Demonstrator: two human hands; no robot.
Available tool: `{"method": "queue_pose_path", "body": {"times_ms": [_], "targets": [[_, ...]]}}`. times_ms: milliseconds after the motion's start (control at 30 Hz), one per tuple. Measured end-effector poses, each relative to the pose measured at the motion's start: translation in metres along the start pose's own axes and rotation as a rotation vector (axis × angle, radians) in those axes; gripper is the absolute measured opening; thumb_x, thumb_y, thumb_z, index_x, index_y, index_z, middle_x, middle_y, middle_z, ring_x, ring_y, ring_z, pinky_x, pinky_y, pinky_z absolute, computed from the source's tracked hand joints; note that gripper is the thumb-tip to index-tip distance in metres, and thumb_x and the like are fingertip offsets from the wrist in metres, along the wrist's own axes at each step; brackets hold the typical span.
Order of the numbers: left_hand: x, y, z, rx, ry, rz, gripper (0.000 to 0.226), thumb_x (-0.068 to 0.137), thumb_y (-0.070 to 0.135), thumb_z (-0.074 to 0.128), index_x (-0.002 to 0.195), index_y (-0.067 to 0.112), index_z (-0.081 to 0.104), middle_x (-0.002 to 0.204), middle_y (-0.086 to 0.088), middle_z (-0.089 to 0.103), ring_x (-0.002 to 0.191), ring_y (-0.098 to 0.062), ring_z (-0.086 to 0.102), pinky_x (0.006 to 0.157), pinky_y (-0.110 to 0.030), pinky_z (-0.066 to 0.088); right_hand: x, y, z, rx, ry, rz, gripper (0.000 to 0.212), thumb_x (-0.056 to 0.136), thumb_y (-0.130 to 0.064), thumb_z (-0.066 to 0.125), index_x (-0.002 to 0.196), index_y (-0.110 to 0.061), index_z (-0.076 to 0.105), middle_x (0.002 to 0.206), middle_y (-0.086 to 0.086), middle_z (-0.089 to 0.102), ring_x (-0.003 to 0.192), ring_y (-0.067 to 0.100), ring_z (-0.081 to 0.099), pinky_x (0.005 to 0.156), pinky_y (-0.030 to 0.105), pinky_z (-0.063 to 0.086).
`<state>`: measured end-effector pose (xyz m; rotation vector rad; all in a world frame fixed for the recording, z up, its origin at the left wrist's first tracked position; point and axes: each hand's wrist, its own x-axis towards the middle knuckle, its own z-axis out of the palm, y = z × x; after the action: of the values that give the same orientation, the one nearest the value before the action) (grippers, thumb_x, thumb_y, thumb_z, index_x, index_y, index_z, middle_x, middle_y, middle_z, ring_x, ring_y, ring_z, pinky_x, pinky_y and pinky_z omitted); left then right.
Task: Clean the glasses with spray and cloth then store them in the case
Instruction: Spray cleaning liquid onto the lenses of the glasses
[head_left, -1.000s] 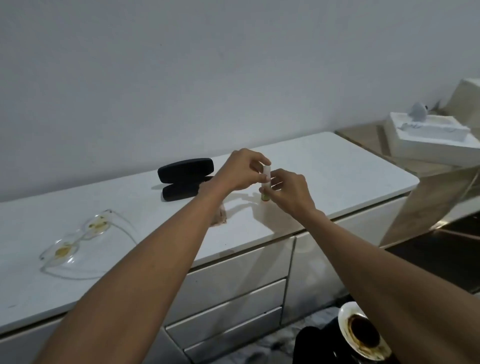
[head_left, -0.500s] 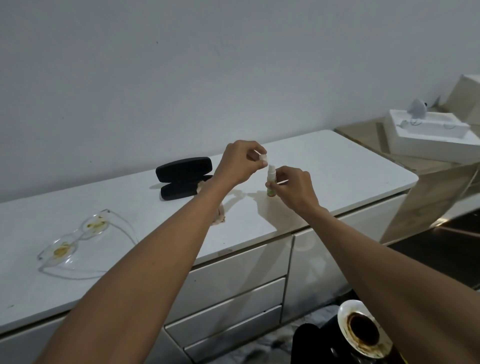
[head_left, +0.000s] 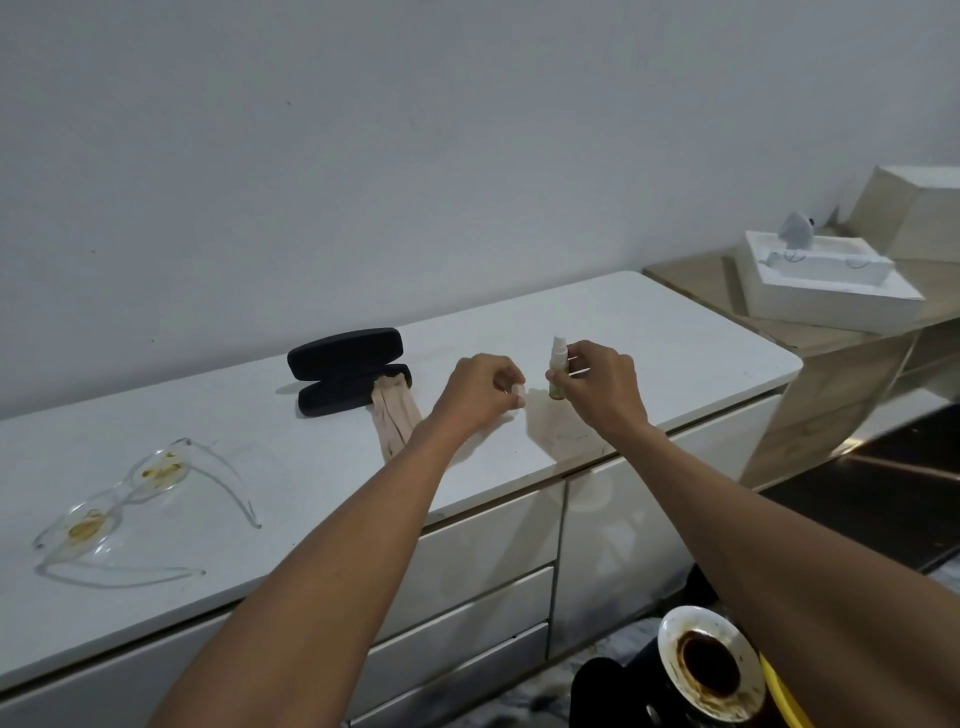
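The glasses lie far to the left of the black case, flat on the white surface. They are clear and both lenses have yellow-brown smears on them. The case sits open near the wall. A pale cloth hangs out of the case's right end and lies on the surface, toward the front edge.

Just right of the case and the cloth is the left hand. Its fingers are curled in and pinch a small white cap.

A little further right of the case is the spray bottle. It is small, with a white top and a green label, and it stands up straight with no cap on. The right hand holds it, with the thumb and fingers pinching its sides. The two hands are close but not touching.

Far right of the case, a white box sits on a wooden shelf.
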<state>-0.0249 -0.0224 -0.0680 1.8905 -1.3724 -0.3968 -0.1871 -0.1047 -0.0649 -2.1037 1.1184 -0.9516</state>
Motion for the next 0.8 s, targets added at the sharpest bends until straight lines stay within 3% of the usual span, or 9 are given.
{"method": "queue_pose_path", "body": {"times_ms": [267,333,433,500,633,800], "targets": [[-0.005,-0.009,0.009,0.053,-0.032,-0.024,0.022,0.076,0.009,0.084,0.095,0.017,0.075,0.089,-0.002,0.073,0.085,-0.019,0.071,0.087,-0.039,0.060,0.000,0.002,0.004,-0.007,-0.007,-0.007,0.016,0.088,-0.026,0.075,0.098,-0.013,0.073,0.080,-0.005,0.070,0.082,0.017,0.071,0.076,0.040,0.060],[-0.005,-0.008,0.009,0.068,-0.061,-0.023,0.032,0.075,0.009,0.084,0.104,0.017,0.072,0.091,-0.003,0.074,0.087,-0.020,0.071,0.088,-0.041,0.059,0.000,-0.001,0.005,-0.013,0.014,-0.024,0.018,0.088,-0.026,0.074,0.100,-0.012,0.072,0.079,-0.002,0.073,0.082,0.019,0.072,0.076,0.040,0.059],[-0.007,-0.006,0.002,0.097,-0.094,-0.031,0.061,0.075,0.015,0.086,0.129,0.021,0.058,0.099,0.001,0.069,0.098,-0.021,0.065,0.090,-0.039,0.056,0.002,-0.010,0.008,0.038,0.051,-0.058,0.026,0.088,-0.028,0.073,0.109,-0.013,0.071,0.093,0.005,0.077,0.080,0.022,0.074,0.080,0.046,0.060],[-0.010,-0.006,-0.007,0.122,-0.078,-0.017,0.071,0.076,0.022,0.086,0.137,0.024,0.051,0.104,0.002,0.066,0.103,-0.021,0.061,0.091,-0.038,0.054,0.004,-0.020,0.010,0.077,0.052,-0.094,0.029,0.090,-0.029,0.072,0.114,-0.014,0.068,0.099,0.005,0.074,0.079,0.023,0.074,0.079,0.048,0.060],[-0.020,-0.015,-0.043,0.119,0.009,-0.028,0.068,0.078,0.028,0.085,0.138,0.027,0.051,0.111,-0.001,0.068,0.101,-0.018,0.063,0.085,-0.034,0.053,0.006,-0.050,0.018,0.142,0.065,-0.206,0.040,0.093,-0.025,0.070,0.131,-0.020,0.059,0.099,0.002,0.070,0.083,0.023,0.073,0.077,0.049,0.061],[-0.048,-0.032,-0.110,0.157,0.138,-0.044,0.062,0.078,0.026,0.084,0.133,0.024,0.056,0.108,-0.001,0.068,0.102,-0.018,0.066,0.095,-0.039,0.056,0.002,-0.090,0.040,0.157,0.040,-0.394,0.063,0.094,-0.020,0.068,0.147,-0.042,0.042,0.098,0.002,0.069,0.076,0.022,0.069,0.073,0.048,0.061]]}}
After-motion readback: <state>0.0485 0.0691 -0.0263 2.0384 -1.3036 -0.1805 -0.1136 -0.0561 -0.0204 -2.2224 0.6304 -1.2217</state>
